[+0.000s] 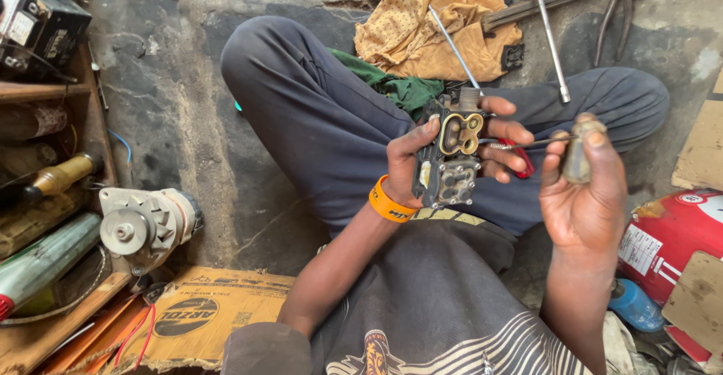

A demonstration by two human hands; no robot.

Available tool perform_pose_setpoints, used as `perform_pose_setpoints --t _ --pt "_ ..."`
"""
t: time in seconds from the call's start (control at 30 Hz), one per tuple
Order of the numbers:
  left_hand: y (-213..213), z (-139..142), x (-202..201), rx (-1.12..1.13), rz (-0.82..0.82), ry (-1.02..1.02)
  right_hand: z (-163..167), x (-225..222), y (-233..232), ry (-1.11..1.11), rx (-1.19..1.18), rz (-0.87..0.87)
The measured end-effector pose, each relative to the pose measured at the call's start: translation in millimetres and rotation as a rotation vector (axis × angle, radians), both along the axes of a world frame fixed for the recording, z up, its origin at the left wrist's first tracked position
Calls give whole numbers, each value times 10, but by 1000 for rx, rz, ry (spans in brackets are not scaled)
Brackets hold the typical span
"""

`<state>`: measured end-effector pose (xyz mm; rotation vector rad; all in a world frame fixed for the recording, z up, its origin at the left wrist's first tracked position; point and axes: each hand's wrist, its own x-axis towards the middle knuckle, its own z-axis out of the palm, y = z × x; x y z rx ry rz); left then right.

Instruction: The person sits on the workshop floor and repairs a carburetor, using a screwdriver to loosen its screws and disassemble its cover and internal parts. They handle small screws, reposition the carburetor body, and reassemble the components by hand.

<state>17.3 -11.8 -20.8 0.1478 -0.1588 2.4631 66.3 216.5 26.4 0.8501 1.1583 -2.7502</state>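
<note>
My left hand (422,160) grips a dark, greasy carburetor body (450,149) with brass-coloured openings, held upright over my lap. An orange wristband (386,202) sits on that wrist. My right hand (584,194) holds the grimy handle of a screwdriver (576,153), whose thin shaft points left and reaches the carburetor's right side. A small red part (522,160) shows between the left fingers behind the carburetor.
I sit cross-legged on a concrete floor. A yellow cloth (437,21) and green cloth lie ahead, with metal rods (550,32) and pliers. An alternator (143,228) and cardboard (199,315) lie left beside wooden shelves. A red canister (666,236) lies right.
</note>
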Motion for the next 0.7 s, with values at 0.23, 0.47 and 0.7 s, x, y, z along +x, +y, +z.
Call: perform_pose_setpoints --t 0.23,0.47,0.7 --pt "-101 -25 35 -73 11 18 150 51 -34 121 194 60" --pt "-142 -129 122 -64 46 33 293 152 -16 256 396 85" --pt "-340 -110 111 -126 51 45 317 143 100 178 610 258"
